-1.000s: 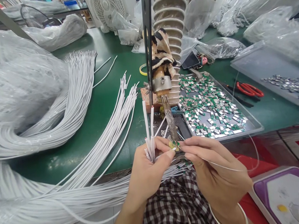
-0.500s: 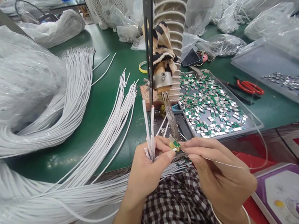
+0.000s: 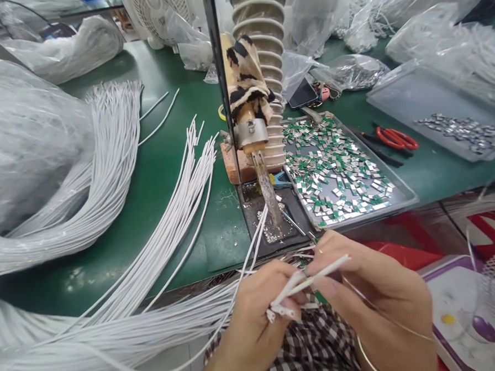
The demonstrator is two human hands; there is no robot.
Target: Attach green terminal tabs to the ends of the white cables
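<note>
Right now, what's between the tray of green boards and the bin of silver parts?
In the head view, red-handled pliers and something slim and black lie on the table.

No text can be read

To the right of the right hand (image 3: 377, 295), large pale shapes cross a red sheet (image 3: 490, 221); whether they are letters cannot be told. Lower, beside that hand, a white-and-purple device (image 3: 458, 288) bears faint marks, too blurred to read.
</note>
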